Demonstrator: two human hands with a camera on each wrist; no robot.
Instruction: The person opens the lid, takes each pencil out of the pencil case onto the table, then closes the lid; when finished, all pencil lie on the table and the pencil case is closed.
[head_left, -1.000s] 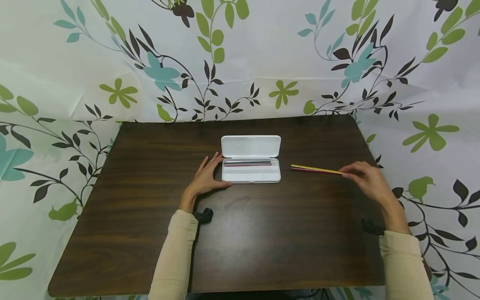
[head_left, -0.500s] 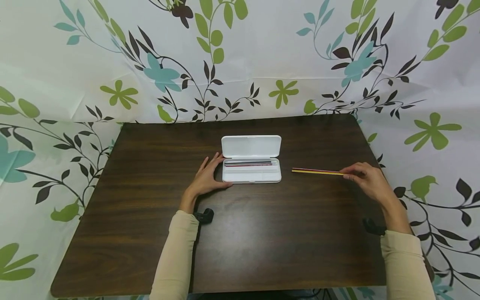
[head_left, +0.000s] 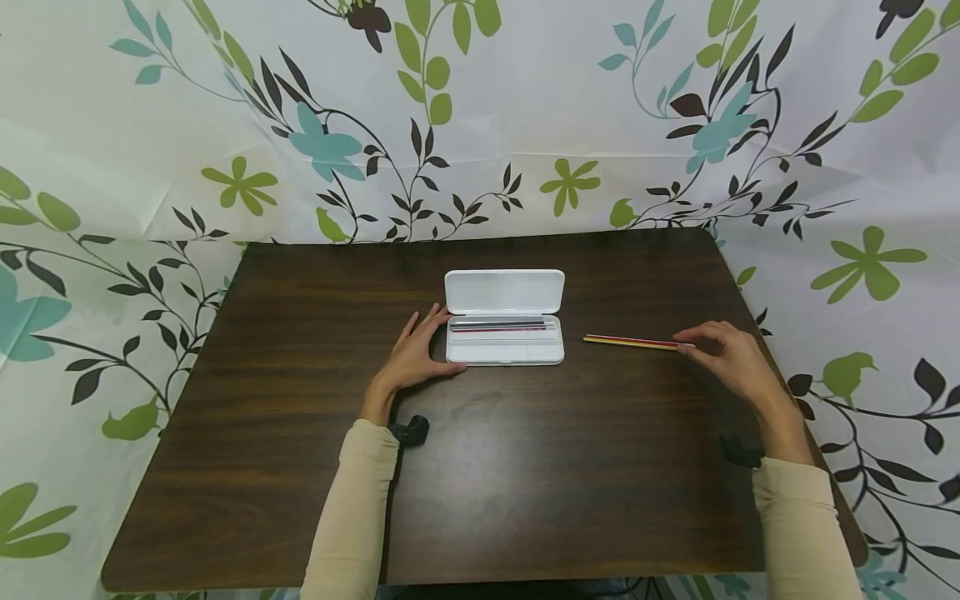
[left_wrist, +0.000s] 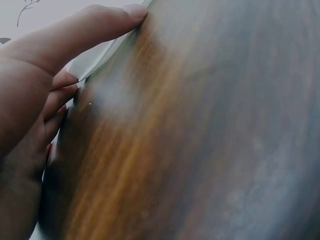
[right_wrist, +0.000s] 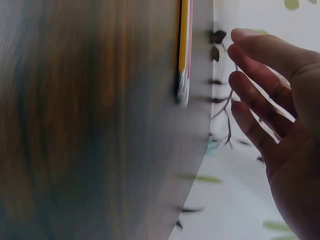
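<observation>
A white pencil case (head_left: 506,354) lies with its lid raised, and a few dark and red pencils (head_left: 498,328) sit in its rear compartment. My left hand (head_left: 408,358) holds the case's left end, thumb against the front edge and fingers at the side. In the left wrist view the thumb (left_wrist: 95,25) touches the case's rim. To the right of the case, a small bunch of yellow and red pencils (head_left: 630,342) lies on the table. My right hand (head_left: 727,354) is just off their right end, fingers relaxed; the right wrist view shows a gap between hand and pencils (right_wrist: 185,45).
The dark wooden table (head_left: 300,500) has rounded front corners. Its right edge passes close to my right forearm. A leaf-patterned cloth (head_left: 487,125) hangs behind and at both sides. The case's raised lid (head_left: 504,292) stands at its rear.
My right hand has let go of the bunch of pencils, which now lies on the table. The bunch had turned slightly within the fingers before. My left hand stays on the case.
</observation>
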